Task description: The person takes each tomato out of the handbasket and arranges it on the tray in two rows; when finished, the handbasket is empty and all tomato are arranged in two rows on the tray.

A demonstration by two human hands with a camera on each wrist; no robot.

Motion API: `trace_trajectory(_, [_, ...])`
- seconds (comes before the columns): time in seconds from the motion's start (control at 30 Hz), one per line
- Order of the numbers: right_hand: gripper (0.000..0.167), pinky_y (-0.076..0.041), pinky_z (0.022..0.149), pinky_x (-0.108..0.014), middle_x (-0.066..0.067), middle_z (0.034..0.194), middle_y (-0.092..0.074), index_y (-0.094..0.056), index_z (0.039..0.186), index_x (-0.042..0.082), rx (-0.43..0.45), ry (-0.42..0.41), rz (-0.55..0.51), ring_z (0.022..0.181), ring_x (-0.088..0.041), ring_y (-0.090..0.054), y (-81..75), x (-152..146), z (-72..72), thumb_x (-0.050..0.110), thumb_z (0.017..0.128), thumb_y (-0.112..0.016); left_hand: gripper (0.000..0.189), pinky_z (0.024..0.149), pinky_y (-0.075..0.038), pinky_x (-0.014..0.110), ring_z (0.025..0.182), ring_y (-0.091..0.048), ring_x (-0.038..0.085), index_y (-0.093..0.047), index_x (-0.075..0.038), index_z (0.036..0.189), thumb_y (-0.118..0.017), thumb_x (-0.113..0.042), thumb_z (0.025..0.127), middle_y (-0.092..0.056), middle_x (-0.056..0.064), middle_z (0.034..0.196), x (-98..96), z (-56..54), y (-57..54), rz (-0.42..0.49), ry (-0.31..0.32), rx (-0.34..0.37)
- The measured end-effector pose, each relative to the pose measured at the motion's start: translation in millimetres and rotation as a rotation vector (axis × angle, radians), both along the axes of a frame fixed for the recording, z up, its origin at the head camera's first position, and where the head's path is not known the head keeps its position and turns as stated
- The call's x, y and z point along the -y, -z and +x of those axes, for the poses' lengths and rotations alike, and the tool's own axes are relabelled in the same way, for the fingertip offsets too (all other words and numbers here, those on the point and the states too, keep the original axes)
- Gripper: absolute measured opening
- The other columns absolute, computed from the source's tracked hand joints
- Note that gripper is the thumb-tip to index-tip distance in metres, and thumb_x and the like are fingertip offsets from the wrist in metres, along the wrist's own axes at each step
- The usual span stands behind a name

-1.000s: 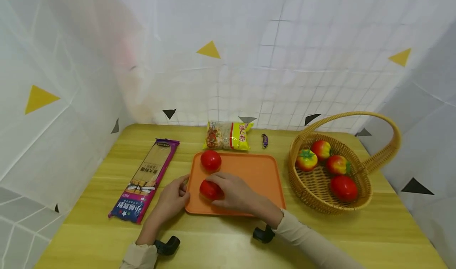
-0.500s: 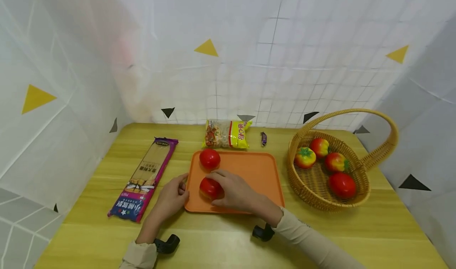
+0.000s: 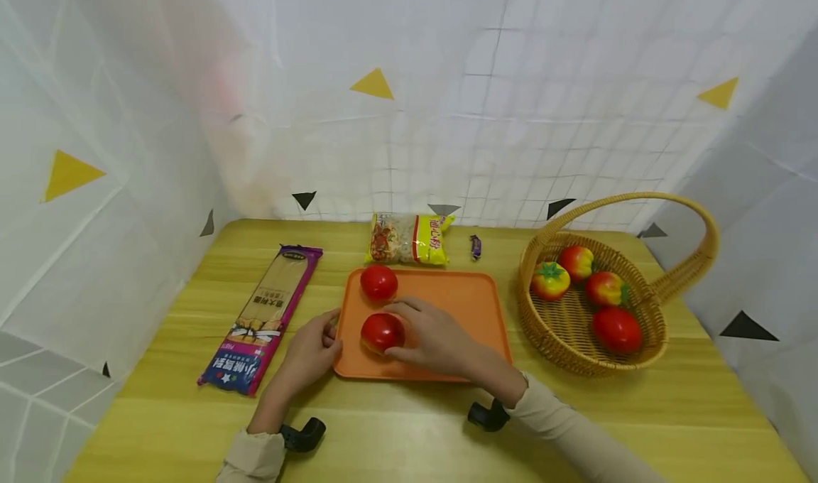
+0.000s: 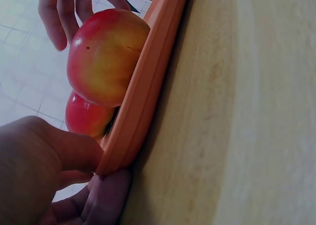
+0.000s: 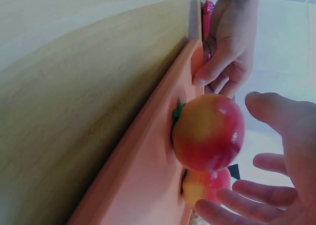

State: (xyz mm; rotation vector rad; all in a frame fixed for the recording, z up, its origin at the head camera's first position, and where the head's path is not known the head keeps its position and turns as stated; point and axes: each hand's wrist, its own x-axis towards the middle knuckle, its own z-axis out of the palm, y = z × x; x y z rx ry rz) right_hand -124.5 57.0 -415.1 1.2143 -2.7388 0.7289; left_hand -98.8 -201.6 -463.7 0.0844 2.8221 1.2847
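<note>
A red-and-yellow toy tomato (image 3: 383,332) rests, green calyx down, near the front left of the orange tray (image 3: 450,312). Behind it on the tray sits a second toy tomato (image 3: 379,283). My right hand (image 3: 437,341) is just right of the front tomato, fingers spread and apart from it in the right wrist view, where the palm (image 5: 301,151) faces the fruit. At the tray's left edge my left hand (image 3: 309,351) pinches the rim; in the left wrist view the thumb (image 4: 74,148) is on top and a finger (image 4: 108,195) underneath.
A wicker basket (image 3: 569,330) with several more toy tomatoes stands at the right, its handle arching high. A purple spaghetti pack (image 3: 262,316) lies at the left. Behind the tray are a yellow pasta bag (image 3: 409,239) and a small purple-wrapped candy (image 3: 476,247).
My right hand has loosened from the front tomato and drawn slightly right, showing more of the fruit. The left hand stays at the tray's edge.
</note>
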Motion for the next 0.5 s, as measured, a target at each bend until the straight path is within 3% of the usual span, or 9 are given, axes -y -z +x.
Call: trace_trajectory(0.5, [0.055,-0.049,0.095,-0.045,-0.004,0.137,-0.056,-0.061,0.134,0.014,-0.051,0.009,-0.094,0.121,-0.022,-0.057,-18.6,-39.3,21.7,0.04,0.089,-0.075,0.059,0.072,-0.049,0.032,0.078,-0.054,0.016,-0.05,-0.003,0.146,-0.068,-0.006,0.089,-0.056,0.003,0.09,0.8,-2.8,2.6,0.014,-0.006,0.019])
